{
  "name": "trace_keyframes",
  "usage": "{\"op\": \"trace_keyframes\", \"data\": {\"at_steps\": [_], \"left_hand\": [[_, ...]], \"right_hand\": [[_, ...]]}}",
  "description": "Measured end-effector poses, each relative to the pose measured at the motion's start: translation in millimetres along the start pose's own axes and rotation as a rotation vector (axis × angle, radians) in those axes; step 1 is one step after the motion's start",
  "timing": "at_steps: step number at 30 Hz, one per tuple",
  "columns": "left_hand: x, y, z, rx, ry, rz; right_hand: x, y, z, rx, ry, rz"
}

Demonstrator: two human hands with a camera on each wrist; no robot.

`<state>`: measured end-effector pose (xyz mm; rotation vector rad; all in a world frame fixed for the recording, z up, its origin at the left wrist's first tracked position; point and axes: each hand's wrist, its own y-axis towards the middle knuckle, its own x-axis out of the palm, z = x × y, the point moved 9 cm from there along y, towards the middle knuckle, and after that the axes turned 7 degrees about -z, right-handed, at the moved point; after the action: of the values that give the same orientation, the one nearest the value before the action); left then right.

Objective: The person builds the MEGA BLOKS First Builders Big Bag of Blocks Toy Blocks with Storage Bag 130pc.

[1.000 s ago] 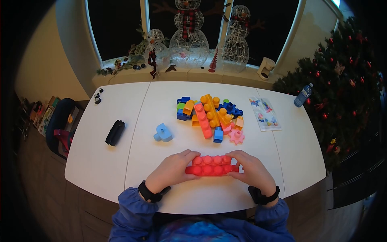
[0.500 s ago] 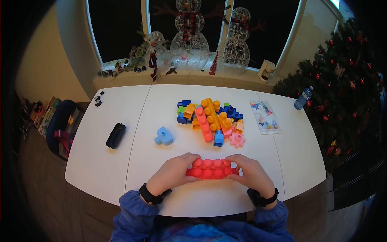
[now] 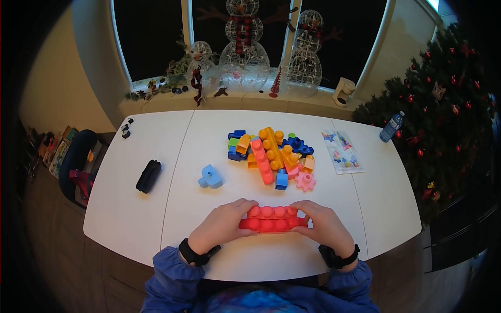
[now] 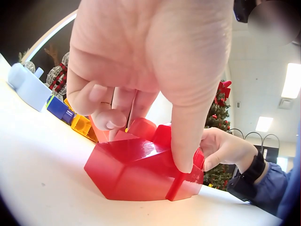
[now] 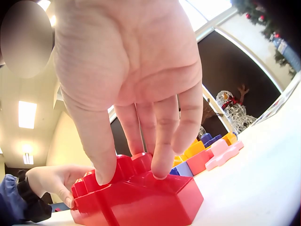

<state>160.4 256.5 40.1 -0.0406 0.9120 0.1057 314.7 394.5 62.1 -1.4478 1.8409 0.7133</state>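
Observation:
Two rows of round studs top the red blocks (image 3: 267,225), which lie side by side on the white table (image 3: 229,261) near its front edge. At their left end my left hand (image 3: 222,224) grips them between thumb and fingers. My right hand (image 3: 326,227) holds the right end the same way. In the left wrist view the thumb presses the near side of the red block (image 4: 136,172), which has slanted ends. The right wrist view shows thumb and fingertips on the red block (image 5: 146,202), low on the tabletop.
Beyond the hands lies a pile of coloured blocks (image 3: 274,148), with a light blue block (image 3: 210,177) to its left. A black case (image 3: 148,176) is at the left. An instruction sheet (image 3: 342,151) and a bottle (image 3: 392,127) are at the right.
Both hands keep their grip on the red blocks. The whole table view has shifted slightly down since the earliest frame; the blocks show no clear movement on the table.

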Motion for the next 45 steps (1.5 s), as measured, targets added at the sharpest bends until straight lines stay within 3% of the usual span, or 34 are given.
{"op": "trace_keyframes", "data": {"at_steps": [20, 26, 35, 38, 41, 44, 45], "left_hand": [[-6.1, -0.7, 9.9, -0.024, -0.001, -0.020], [-18.6, -1.6, 11.0, 0.028, -0.017, 0.076], [-19.7, -2.2, 14.0, 0.035, -0.024, 0.085], [-18.3, -3.5, 13.6, 0.054, -0.035, 0.092], [-20.0, -4.9, 14.6, 0.035, -0.023, 0.091], [-21.7, -6.5, 14.7, 0.054, -0.001, 0.118], [-22.1, -6.5, 14.6, 0.049, -0.004, 0.115]], "right_hand": [[-9.6, 7.2, -2.3, 0.029, -0.016, -0.061], [-27.5, 18.5, 3.4, 0.011, -0.053, 0.043], [-53.2, 82.2, 18.9, -0.005, -0.318, 0.224], [-47.9, 110.6, 20.5, -0.003, -0.348, 0.201], [-33.7, 138.8, 23.3, -0.168, -0.524, 0.183], [-8.4, 160.7, 33.9, -0.111, -0.668, 0.055], [-6.5, 162.6, 32.5, -0.123, -0.693, 0.090]]}}
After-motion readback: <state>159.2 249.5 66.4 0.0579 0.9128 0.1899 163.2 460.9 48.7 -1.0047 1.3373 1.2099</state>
